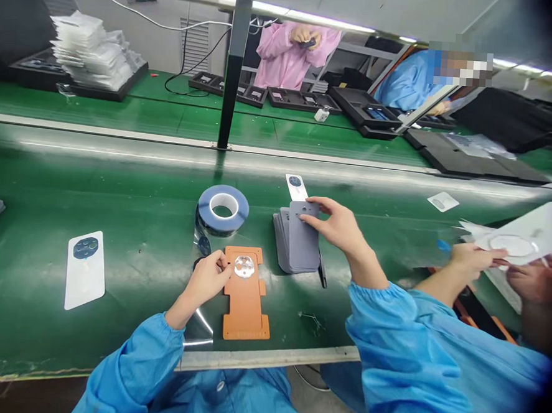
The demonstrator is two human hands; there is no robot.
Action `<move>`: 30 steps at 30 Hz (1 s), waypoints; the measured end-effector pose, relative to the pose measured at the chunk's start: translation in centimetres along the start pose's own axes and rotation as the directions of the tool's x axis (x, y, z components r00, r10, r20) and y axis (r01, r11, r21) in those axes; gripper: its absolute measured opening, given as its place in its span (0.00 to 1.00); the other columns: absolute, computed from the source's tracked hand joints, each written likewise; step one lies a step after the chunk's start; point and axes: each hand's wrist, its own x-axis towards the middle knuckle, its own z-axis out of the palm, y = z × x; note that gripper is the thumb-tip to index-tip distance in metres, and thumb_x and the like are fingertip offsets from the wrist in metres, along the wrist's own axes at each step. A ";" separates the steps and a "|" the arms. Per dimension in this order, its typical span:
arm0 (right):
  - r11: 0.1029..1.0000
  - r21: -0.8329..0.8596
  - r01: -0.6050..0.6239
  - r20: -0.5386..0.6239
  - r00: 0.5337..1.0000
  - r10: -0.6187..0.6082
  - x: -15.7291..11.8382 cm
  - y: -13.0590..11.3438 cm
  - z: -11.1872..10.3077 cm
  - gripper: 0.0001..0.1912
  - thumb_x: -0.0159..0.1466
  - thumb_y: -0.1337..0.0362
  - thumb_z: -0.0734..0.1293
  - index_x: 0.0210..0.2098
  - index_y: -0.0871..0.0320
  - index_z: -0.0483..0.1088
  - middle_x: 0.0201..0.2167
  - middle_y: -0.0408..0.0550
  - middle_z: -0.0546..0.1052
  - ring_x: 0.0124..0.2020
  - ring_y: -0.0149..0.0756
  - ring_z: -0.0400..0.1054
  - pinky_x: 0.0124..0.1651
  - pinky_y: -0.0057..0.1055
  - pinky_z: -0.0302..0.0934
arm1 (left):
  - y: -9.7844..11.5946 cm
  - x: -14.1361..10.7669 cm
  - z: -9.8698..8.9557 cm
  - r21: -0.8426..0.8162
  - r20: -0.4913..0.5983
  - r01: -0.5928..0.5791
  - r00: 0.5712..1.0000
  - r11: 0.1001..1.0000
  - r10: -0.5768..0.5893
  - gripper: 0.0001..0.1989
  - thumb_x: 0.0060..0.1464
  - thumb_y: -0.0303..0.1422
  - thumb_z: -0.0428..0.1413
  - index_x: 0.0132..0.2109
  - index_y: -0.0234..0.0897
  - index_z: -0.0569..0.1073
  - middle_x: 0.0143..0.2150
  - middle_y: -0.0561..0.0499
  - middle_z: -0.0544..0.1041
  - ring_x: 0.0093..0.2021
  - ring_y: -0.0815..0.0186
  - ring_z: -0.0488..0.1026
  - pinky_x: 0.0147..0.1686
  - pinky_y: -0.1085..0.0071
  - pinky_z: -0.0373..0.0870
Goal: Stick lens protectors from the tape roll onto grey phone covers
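Note:
My right hand pinches the top end of a grey phone back panel, thumb on its face. The panel lies over a stack of similar grey panels, fanned slightly to the left. My left hand is closed, fingertips together at the upper left edge of an orange fixture plate; whether anything is in them is hidden. A shiny silver camera-shaped piece sits on the fixture's upper part. Behind my left hand stands a roll of blue film tape, with clear film and dark camera-shaped stickers trailing from it.
A white card with a dark camera sticker lies left; another white card is behind the stack. A dark pen-like tool lies beside the stack. At right, a co-worker's hands hold a white panel. A post rises behind.

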 end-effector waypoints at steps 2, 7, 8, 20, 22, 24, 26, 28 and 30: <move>0.985 0.171 -0.028 -0.044 0.998 0.036 -1.3 -1.7 -1.3 0.19 0.60 0.55 0.75 0.48 0.54 0.78 0.43 0.51 0.82 0.42 0.47 0.77 0.47 0.46 0.72 | -0.1 0.0 0.0 -0.007 0.010 -0.002 1.000 1.000 0.002 0.07 0.55 0.35 0.55 0.31 0.41 0.66 0.24 0.57 0.72 0.25 0.68 0.69 0.28 0.73 0.60; 0.876 0.474 -0.094 -0.034 0.992 0.124 -5.5 -6.5 -0.5 0.17 0.56 0.55 0.78 0.42 0.53 0.78 0.35 0.49 0.82 0.36 0.43 0.78 0.37 0.38 0.74 | -0.4 0.2 -0.2 -0.094 0.058 0.019 0.998 0.995 -0.013 0.12 0.59 0.42 0.54 0.31 0.40 0.68 0.28 0.54 0.77 0.27 0.68 0.73 0.30 0.72 0.66; 0.848 0.511 -0.141 0.034 0.989 0.143 -6.4 -7.2 0.5 0.17 0.56 0.55 0.78 0.42 0.54 0.78 0.35 0.49 0.82 0.35 0.43 0.78 0.36 0.37 0.74 | -0.4 0.2 -0.3 -0.127 0.075 0.035 0.997 0.991 -0.025 0.14 0.61 0.44 0.53 0.32 0.40 0.68 0.29 0.53 0.77 0.27 0.68 0.73 0.30 0.72 0.67; 0.759 0.579 -0.297 0.349 0.932 0.098 -10.0 -7.3 9.6 0.14 0.61 0.58 0.73 0.44 0.55 0.73 0.43 0.50 0.81 0.43 0.43 0.78 0.48 0.41 0.74 | 0.3 0.1 -1.2 -0.106 0.155 0.040 0.988 0.994 -0.023 0.21 0.49 0.50 0.64 0.35 0.40 0.67 0.32 0.54 0.76 0.27 0.69 0.70 0.28 0.72 0.66; 0.831 0.515 -0.211 0.315 0.948 0.046 -10.1 -7.0 9.8 0.14 0.63 0.59 0.72 0.46 0.55 0.73 0.44 0.50 0.80 0.45 0.43 0.76 0.50 0.41 0.73 | 0.3 0.1 -1.1 -0.066 0.159 0.036 0.987 0.997 -0.025 0.20 0.48 0.47 0.65 0.35 0.40 0.66 0.32 0.55 0.76 0.26 0.69 0.70 0.28 0.72 0.66; 0.905 0.419 -0.072 0.272 0.961 -0.050 -10.1 -6.7 10.1 0.14 0.64 0.61 0.70 0.49 0.53 0.72 0.47 0.50 0.78 0.48 0.44 0.74 0.52 0.43 0.71 | 0.2 0.2 -1.1 -0.048 0.161 0.028 0.987 0.998 -0.020 0.18 0.48 0.43 0.65 0.35 0.41 0.65 0.32 0.55 0.76 0.26 0.69 0.70 0.28 0.72 0.65; 0.942 0.329 0.065 0.237 0.960 -0.149 -10.2 -6.2 10.6 0.14 0.66 0.62 0.69 0.52 0.52 0.72 0.49 0.52 0.75 0.51 0.45 0.72 0.53 0.45 0.70 | 0.0 0.2 -1.0 -0.034 0.159 0.018 0.987 0.999 -0.012 0.16 0.48 0.41 0.65 0.35 0.41 0.65 0.32 0.56 0.76 0.27 0.69 0.70 0.29 0.72 0.66; 0.952 0.266 0.154 0.201 0.957 -0.211 -10.3 -5.8 11.1 0.14 0.67 0.62 0.68 0.53 0.52 0.71 0.50 0.53 0.73 0.52 0.46 0.70 0.55 0.47 0.69 | -0.2 0.3 -1.0 -0.023 0.164 0.012 0.986 1.000 -0.009 0.16 0.49 0.40 0.64 0.35 0.41 0.65 0.33 0.56 0.76 0.27 0.69 0.71 0.29 0.72 0.66; 0.953 0.224 0.202 0.173 0.955 -0.243 -10.4 -5.4 11.5 0.15 0.68 0.63 0.68 0.54 0.52 0.71 0.50 0.54 0.72 0.53 0.47 0.69 0.56 0.48 0.68 | -0.3 0.4 -0.9 -0.020 0.168 0.013 0.986 1.000 -0.009 0.15 0.48 0.38 0.64 0.35 0.41 0.65 0.33 0.56 0.76 0.27 0.69 0.71 0.29 0.72 0.66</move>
